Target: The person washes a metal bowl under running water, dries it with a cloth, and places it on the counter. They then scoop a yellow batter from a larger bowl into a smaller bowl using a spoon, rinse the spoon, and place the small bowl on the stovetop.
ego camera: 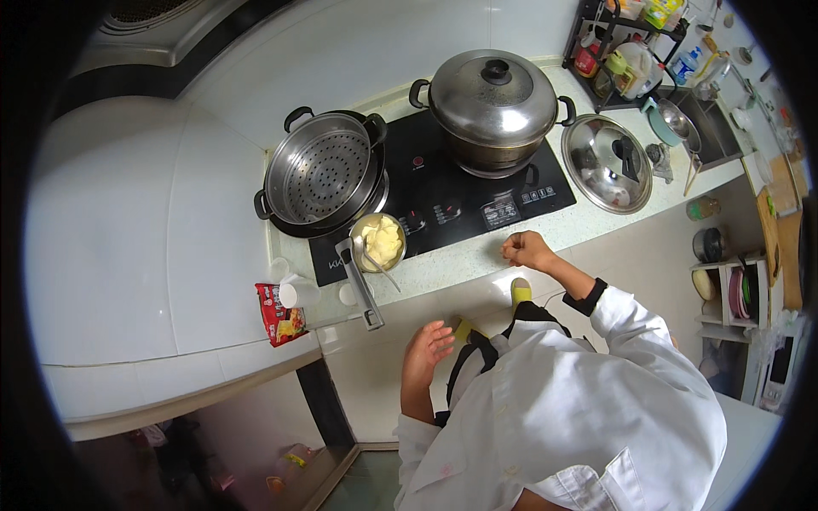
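Note:
My left hand [429, 347] is raised in front of my body with its fingers apart, and it holds nothing. Near the counter's front edge, my right hand [525, 250] has its fingers curled; whether something small is between them cannot be told. A metal bowl [402, 255] of pale yellow food [383, 241] with a spoon [382, 269] in it stands at the cooktop's front left corner. Behind it, a steel steamer basket [319, 172] rests tilted in a black pan on the left burner. The large lidded steel pot [492, 108] stands on the right burner.
A glass lid [607, 164] lies right of the black cooktop [409, 185]. Beyond it are a sink [716, 128] and a bottle rack [601, 64]. A red food packet [279, 319] and a white cup [297, 294] are at the left end. A grey handle [363, 290] overhangs the edge.

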Demonstrator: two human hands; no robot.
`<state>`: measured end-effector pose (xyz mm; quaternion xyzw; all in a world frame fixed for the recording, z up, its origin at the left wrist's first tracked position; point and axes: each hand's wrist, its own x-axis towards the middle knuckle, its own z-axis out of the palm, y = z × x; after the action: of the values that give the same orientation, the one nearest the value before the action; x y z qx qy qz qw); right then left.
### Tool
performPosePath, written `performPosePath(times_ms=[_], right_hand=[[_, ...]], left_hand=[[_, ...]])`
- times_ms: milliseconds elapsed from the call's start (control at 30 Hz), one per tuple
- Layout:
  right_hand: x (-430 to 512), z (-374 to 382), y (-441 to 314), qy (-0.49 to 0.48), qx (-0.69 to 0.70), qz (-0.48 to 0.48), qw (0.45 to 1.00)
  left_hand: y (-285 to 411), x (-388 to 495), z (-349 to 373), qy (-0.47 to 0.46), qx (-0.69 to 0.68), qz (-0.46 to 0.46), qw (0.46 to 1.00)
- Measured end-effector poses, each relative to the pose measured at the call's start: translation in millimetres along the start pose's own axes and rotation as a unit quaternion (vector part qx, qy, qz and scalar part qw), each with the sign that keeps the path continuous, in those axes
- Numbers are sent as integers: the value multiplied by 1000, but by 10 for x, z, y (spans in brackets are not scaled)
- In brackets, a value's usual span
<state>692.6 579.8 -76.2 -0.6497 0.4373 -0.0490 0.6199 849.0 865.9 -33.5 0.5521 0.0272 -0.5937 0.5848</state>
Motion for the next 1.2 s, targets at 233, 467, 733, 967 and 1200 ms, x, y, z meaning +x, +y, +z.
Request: performPosePath(times_ms=[233, 467, 733, 967, 1200], right_hand=[[-148, -374, -209, 60, -134, -137, 980], [-252, -809, -289, 72, -83, -136, 985], [-217, -875, -63, 6, -150, -159, 976], [-187, -922, -208, -12, -121, -182, 976], [-227, -1074, -196, 24, -138, -225, 964]], left_hand=[[106, 180, 560, 5, 22, -3, 1000], [146, 476, 981, 23, 5, 28, 999], [279, 742, 1198, 60, 21, 73, 995], [255, 894, 1368, 122, 136, 73, 980], [269, 1693, 1125, 212, 225, 146, 940]])
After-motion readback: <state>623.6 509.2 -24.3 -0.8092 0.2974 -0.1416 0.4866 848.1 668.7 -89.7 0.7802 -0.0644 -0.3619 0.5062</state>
